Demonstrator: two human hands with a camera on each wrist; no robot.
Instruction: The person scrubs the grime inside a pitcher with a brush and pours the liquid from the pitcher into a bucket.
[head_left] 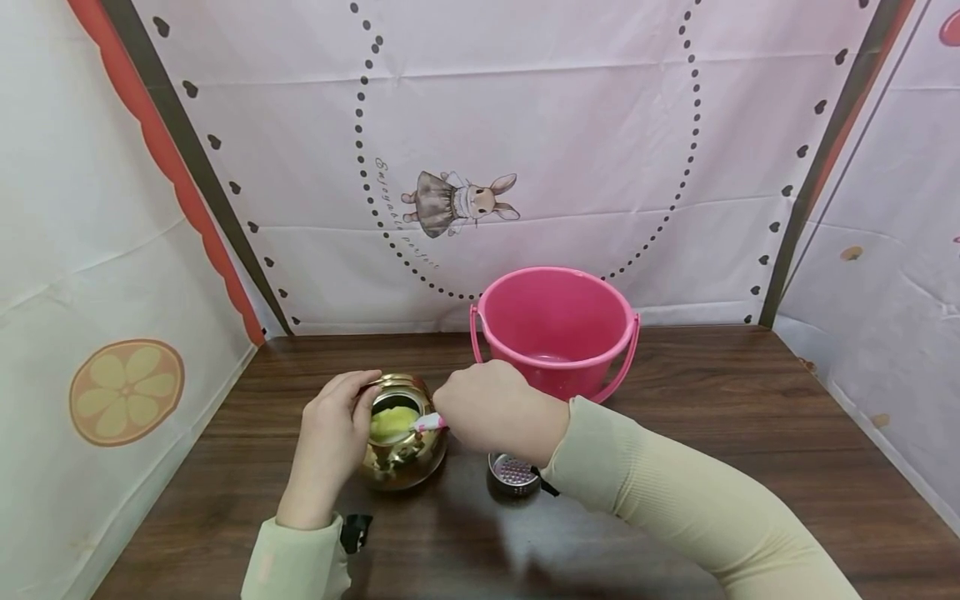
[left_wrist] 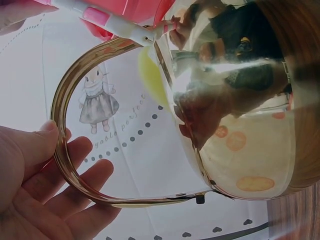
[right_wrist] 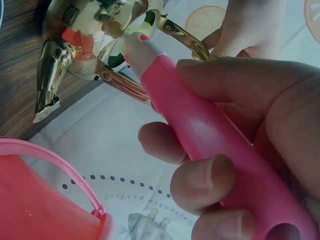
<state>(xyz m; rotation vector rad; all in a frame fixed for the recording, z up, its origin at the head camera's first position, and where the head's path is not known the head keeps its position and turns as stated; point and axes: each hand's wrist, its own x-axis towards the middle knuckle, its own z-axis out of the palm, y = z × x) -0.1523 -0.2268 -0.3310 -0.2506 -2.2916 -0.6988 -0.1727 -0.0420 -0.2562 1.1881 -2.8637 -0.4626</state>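
A round, shiny gold teapot [head_left: 405, 468] stands on the table, its mouth uncovered and its spout [right_wrist: 49, 75] seen in the right wrist view. With thumb and fingers, my left hand [head_left: 330, 429] holds the teapot's hooped handle [left_wrist: 61, 107]. My right hand [head_left: 491, 408] grips the pink handle of a sponge brush [right_wrist: 195, 120] with a white neck. The brush's yellow-green sponge head [head_left: 393, 422] is in the teapot's mouth, partly hidden by the rim. Below my right wrist sits a small round metal strainer [head_left: 514, 469] with holes, partly covered by the sleeve.
A pink bucket [head_left: 558, 375] with its carrying handle hanging down stands behind my right hand. Dark wood tabletop [head_left: 712, 417] extends to the right. A printed cloth [head_left: 600, 167] with a rabbit figure hangs behind the table and along both sides.
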